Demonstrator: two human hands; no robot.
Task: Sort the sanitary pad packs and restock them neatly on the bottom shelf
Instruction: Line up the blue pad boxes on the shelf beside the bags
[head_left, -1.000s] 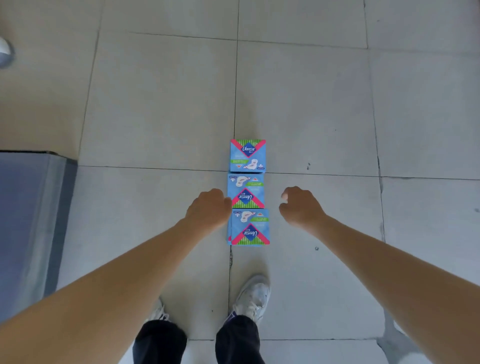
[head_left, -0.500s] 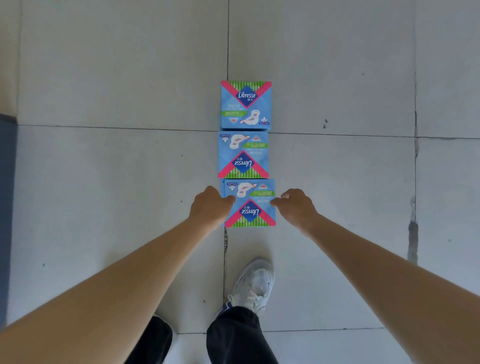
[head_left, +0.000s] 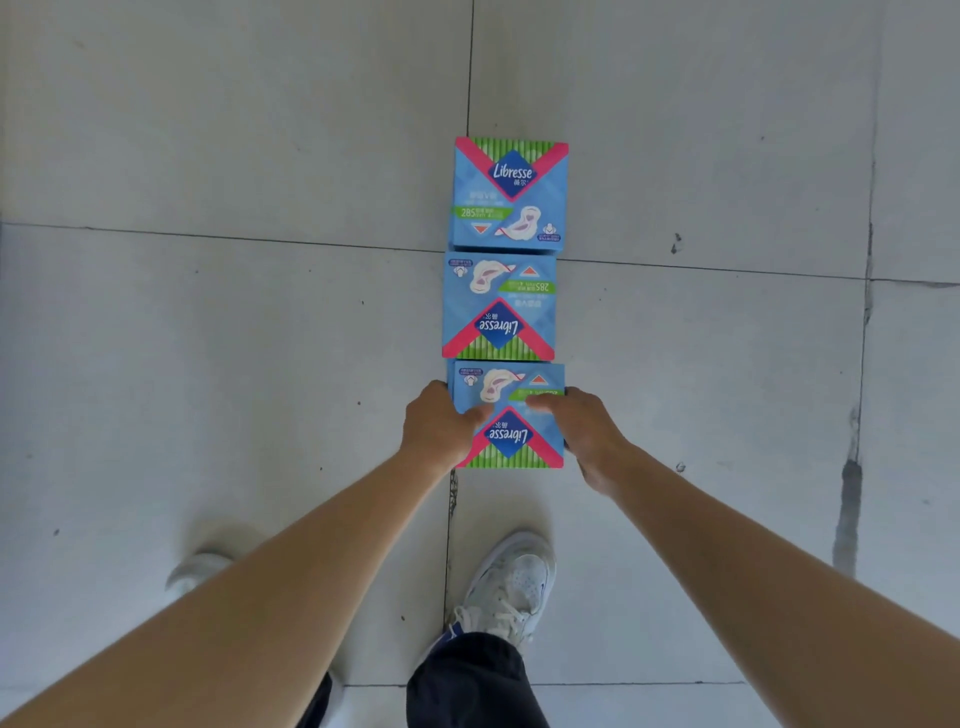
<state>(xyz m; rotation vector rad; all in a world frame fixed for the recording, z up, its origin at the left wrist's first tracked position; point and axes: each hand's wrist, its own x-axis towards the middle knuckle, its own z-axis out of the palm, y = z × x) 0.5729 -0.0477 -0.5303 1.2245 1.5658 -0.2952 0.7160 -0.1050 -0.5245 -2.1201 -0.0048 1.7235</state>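
Pale grey floor tiles (head_left: 208, 312) fill the view, and three blue Libresse packs lie on them in a line running away from the person, edge to edge. On the far pack (head_left: 509, 195) the print reads upright; on the middle pack (head_left: 498, 306) and the near pack (head_left: 511, 439) it is upside down. The left hand (head_left: 436, 428) and right hand (head_left: 584, 428) grip the near pack by its two sides, fingers curled and thumbs laid across its top. A white sneaker (head_left: 511, 582) stands just behind.
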